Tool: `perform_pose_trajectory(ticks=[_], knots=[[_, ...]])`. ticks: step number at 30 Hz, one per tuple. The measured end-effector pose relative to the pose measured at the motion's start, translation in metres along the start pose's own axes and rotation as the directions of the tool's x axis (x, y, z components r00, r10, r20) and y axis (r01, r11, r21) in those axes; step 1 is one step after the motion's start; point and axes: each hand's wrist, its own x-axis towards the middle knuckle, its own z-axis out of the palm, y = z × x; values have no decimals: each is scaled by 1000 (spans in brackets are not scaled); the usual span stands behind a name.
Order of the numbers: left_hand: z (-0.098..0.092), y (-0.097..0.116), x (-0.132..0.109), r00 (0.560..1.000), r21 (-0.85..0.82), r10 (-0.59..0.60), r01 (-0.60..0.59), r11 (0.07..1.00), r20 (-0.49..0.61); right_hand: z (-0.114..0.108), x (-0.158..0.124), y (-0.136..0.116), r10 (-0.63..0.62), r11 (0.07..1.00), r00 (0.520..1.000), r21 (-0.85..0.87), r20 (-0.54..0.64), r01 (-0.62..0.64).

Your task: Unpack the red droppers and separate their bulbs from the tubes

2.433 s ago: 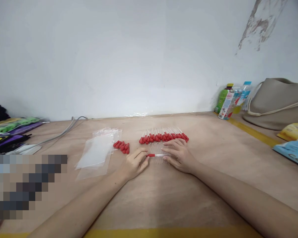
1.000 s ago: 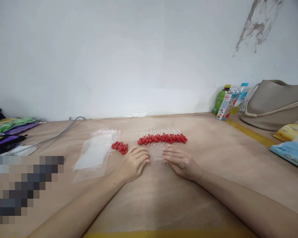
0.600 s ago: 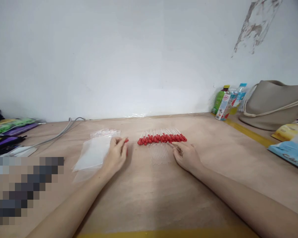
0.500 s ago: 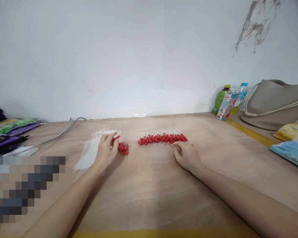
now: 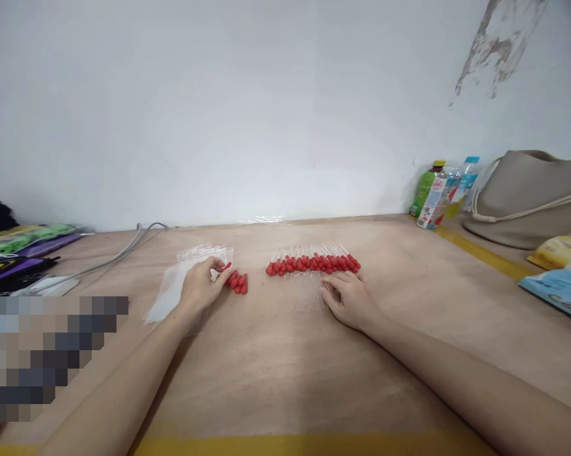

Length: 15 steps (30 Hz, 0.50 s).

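Observation:
A row of clear glass droppers with red rubber bulbs [image 5: 314, 262] lies across the middle of the wooden table [image 5: 285, 367]. Just in front of it is a small batch of bare clear tubes [image 5: 307, 292]. A little pile of loose red bulbs [image 5: 238, 282] lies to the left. My left hand [image 5: 200, 286] rests at that pile, fingers pinched on one red bulb. My right hand [image 5: 347, 296] lies at the right end of the bare tubes, fingers curled on them. Clear plastic bags [image 5: 181, 285] lie under and beside my left hand.
Drink bottles [image 5: 440, 193] stand by the wall at the back right, next to a beige bag [image 5: 532, 196] and snack packets [image 5: 561, 272]. A grey cable [image 5: 119, 253] and coloured packages [image 5: 19, 250] lie at the left. A blurred patch covers the lower left.
The capped dropper that both hands held has gone into the row. My left hand then moved left to the loose bulbs and pinched one; my right hand went to the bare tubes.

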Motion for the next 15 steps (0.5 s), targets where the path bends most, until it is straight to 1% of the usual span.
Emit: perform_pose_trajectory(ticks=[2,4,7,9,11,13,15], knots=[[0,0,-1,1000,15,18,-18,1000,25,1,0,0,-19,1000,1000,-2,-6,19],[-1,1,-1,1000,21,18,-18,1000,17,1,0,0,-26,1000,1000,-4,-11,26],[-3,4,-2,997,29,24,-22,999,-78,0,0,-1,-24,1000,1000,4,-10,24],[-4,6,-2,986,54,50,-42,998,-157,-1,0,-1,-25,1000,1000,15,-15,26],[-5,10,-3,974,89,88,-70,994,-210,-1,1,-1,-23,999,999,32,-23,23],[-7,19,-3,967,117,134,-110,987,-218,0,1,0,1,999,1000,50,-28,1],[-8,31,-1,966,131,191,-170,977,-173,0,2,2,40,997,999,71,-27,-38]])
